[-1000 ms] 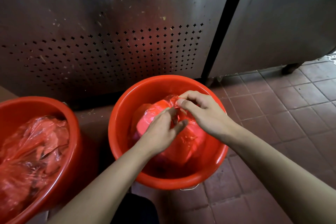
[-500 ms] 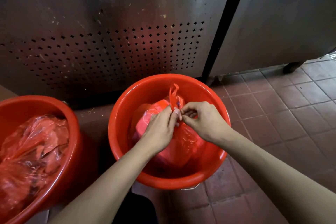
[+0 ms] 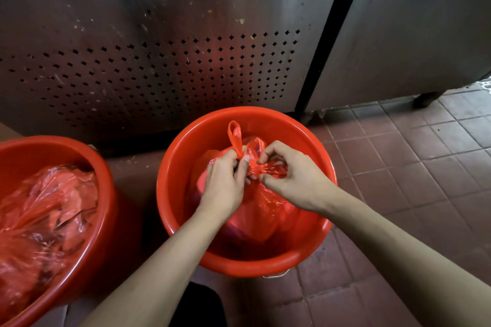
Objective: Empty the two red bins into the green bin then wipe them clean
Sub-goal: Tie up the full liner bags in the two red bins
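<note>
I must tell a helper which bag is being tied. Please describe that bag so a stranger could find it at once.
Below the steel panel with small holes stand two red bins. Look in the right bin, on the tiled floor: the bag sits inside it. Unlike the loose bag in the left bin, both hands pinch its neck, and a handle loop stands up.

left hand (image 3: 225, 183), right hand (image 3: 295, 178): pinching red bag (image 3: 263, 210) top | in red bin (image 3: 175, 167)

Since a second ago, the red bag's (image 3: 261, 210) handle loop (image 3: 235, 133) stands up above the knot. The left hand (image 3: 223, 183) now pinches its base, and the right hand (image 3: 295, 180) sits lower, fingers curled on the gathered plastic.
</note>
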`<state>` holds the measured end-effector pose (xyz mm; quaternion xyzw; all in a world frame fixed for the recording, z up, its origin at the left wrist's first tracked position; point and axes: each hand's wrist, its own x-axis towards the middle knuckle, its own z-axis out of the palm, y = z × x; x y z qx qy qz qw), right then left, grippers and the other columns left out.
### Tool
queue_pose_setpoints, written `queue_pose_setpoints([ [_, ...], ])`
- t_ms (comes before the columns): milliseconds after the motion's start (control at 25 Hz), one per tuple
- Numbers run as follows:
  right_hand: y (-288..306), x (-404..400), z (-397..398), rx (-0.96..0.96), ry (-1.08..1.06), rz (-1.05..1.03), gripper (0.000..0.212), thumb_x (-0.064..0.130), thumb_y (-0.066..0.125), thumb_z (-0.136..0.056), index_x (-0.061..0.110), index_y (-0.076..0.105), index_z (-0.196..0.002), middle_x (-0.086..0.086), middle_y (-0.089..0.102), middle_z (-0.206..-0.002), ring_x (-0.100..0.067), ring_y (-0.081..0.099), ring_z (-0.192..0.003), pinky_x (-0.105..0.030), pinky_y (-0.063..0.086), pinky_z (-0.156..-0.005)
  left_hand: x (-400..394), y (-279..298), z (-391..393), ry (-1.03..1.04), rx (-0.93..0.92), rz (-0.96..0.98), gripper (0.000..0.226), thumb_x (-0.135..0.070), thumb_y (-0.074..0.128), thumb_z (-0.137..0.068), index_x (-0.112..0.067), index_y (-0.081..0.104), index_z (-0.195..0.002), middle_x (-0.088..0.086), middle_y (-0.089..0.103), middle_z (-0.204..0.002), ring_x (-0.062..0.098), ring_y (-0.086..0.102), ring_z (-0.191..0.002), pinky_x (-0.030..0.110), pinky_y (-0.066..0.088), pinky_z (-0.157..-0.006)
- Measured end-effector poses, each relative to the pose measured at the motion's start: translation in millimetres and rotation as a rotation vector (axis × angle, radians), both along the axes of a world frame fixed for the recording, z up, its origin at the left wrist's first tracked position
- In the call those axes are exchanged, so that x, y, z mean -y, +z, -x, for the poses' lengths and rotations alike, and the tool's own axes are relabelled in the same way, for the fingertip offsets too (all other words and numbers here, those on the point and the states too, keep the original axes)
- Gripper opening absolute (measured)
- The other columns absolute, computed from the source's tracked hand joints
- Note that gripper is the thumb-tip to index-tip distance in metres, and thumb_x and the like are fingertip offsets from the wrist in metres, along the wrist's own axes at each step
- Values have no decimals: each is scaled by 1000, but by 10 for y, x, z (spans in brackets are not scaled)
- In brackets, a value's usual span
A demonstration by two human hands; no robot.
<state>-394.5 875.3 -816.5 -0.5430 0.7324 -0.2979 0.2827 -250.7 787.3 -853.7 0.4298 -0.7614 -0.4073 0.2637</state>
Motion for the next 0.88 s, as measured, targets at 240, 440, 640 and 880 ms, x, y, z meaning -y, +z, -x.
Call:
queue_pose_setpoints([
  [240,-147,100,-45,116,-47,95,14,17,80,-83,25,69,-82,8,73,-79,-9,70,-81,-35,56,-82,-13,32,-26,-7,-1,-80,24,-30,54,-104,-14,62,-120,-2,75,-76,15,72,-80,40,51,-87],
  [440,-162,123,-44,69,-203,73,15,17,81,-82,28,72,-78,8,72,-69,-6,69,-67,-37,59,-71,-65,-58,-139,45,17,-119,44,-34,76,-85,-34,46,-117,-17,71,-85,11,64,-96,27,43,-87],
  [640,-94,164,-90,-165,-85,2,10,21,73,-88,28,78,-94,8,75,-86,-6,69,-84,-33,57,-81,-81,-36,-205,-91,-31,58,28,-4,71,-85,-22,52,-94,-11,61,-91,2,56,-83,13,35,-74],
  [880,-73,156,-103,-257,95,-92,25,19,69,-89,24,72,-113,8,61,-107,-8,60,-90,-22,46,-85,-99,-60,-246,-108,-24,107,27,1,67,-85,-22,52,-89,-13,58,-84,-1,51,-74,22,37,-71],
])
